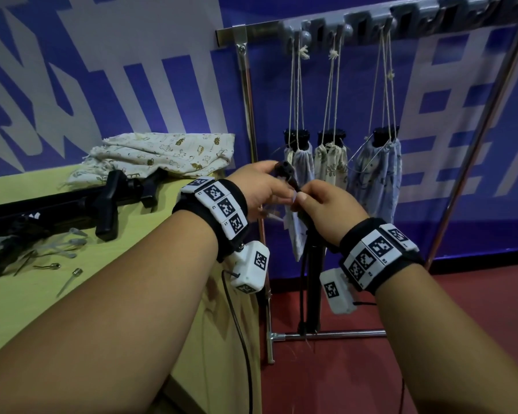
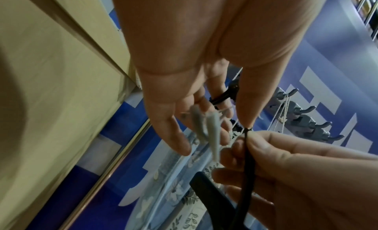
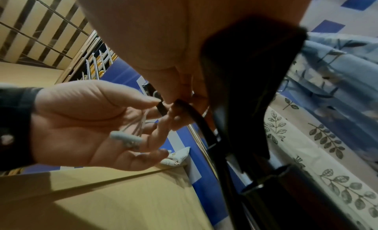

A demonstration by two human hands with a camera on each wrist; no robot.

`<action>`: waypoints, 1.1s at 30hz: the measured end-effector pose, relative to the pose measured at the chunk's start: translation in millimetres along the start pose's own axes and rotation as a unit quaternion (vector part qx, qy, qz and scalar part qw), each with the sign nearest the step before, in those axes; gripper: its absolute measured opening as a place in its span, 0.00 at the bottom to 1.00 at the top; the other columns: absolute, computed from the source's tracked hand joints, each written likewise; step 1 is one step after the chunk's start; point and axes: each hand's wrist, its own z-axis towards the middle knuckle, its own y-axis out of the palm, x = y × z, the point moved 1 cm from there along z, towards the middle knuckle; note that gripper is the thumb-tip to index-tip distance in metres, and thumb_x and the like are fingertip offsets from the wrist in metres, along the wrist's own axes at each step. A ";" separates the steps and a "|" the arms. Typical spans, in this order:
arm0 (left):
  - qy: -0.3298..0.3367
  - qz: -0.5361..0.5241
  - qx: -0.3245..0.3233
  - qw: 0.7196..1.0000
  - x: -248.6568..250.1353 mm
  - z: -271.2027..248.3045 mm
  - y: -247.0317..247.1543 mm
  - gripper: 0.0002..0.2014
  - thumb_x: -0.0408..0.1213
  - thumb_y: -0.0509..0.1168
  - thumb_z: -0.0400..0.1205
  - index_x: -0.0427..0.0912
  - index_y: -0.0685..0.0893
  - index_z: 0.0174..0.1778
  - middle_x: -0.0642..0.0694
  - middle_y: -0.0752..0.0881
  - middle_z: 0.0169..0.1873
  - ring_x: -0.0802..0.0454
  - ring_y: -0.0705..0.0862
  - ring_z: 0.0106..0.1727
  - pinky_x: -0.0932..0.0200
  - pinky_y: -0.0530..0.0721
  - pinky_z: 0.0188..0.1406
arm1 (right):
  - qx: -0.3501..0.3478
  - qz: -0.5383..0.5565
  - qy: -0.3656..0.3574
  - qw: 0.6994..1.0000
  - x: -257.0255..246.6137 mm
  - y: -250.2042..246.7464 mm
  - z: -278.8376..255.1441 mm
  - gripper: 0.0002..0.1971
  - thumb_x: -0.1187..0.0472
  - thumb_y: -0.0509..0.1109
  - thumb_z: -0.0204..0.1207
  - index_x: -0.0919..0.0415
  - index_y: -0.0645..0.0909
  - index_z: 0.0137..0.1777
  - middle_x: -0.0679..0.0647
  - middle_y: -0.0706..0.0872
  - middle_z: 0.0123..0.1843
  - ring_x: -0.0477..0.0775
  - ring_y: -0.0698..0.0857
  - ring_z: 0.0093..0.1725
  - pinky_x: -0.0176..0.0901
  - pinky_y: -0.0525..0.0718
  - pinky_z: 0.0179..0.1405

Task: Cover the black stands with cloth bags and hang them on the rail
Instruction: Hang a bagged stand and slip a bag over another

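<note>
While right hand (image 1: 326,210) grips black stand (image 1: 313,273), left hand (image 1: 263,189) pinches its strap (image 2: 246,160)

staged work booth: printed blue backdrop (image 1: 174,94), yellow table (image 1: 81,294).

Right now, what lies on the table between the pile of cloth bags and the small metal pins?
In the head view, the black stands lie between the cloth bags and the metal pins.

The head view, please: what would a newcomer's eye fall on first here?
Most likely the two hands meeting mid-frame: the left hand and the right hand both pinch a thin black strap on an upright black stand. Behind them, three bagged stands hang by strings from the hook rail, and a patterned cloth pile lies on the yellow table to the left.
</note>
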 end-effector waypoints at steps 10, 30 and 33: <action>0.012 0.087 0.062 0.994 -11.2 12.5 -9.4 0.11 0.25 0.79 0.76 0.39 0.90 0.52 0.42 0.91 0.36 0.57 0.89 0.29 0.62 0.85 0.27 | -0.047 0.134 0.033 0.989 -5.7 4.4 -2.4 0.07 0.65 0.63 0.92 0.55 0.79 0.64 0.51 0.90 0.47 0.50 0.86 0.39 0.38 0.84 0.36; 0.052 0.094 0.028 0.994 3.6 -9.6 -3.5 0.16 0.22 0.75 0.71 0.44 0.95 0.49 0.36 0.93 0.46 0.37 0.92 0.52 0.44 0.91 0.57 | 0.092 0.197 0.008 0.976 -32.7 -8.8 -13.4 0.02 0.53 0.79 0.82 0.49 0.91 0.49 0.52 0.94 0.44 0.58 0.93 0.49 0.66 0.94 0.52; 0.030 0.054 0.037 0.997 17.2 -20.8 -4.1 0.19 0.16 0.70 0.76 0.35 0.90 0.60 0.37 0.90 0.41 0.46 0.90 0.43 0.52 0.91 0.46 | 0.070 0.237 0.040 0.968 -49.0 -11.9 -20.6 0.04 0.57 0.79 0.82 0.56 0.91 0.48 0.60 0.94 0.45 0.67 0.94 0.50 0.69 0.96 0.45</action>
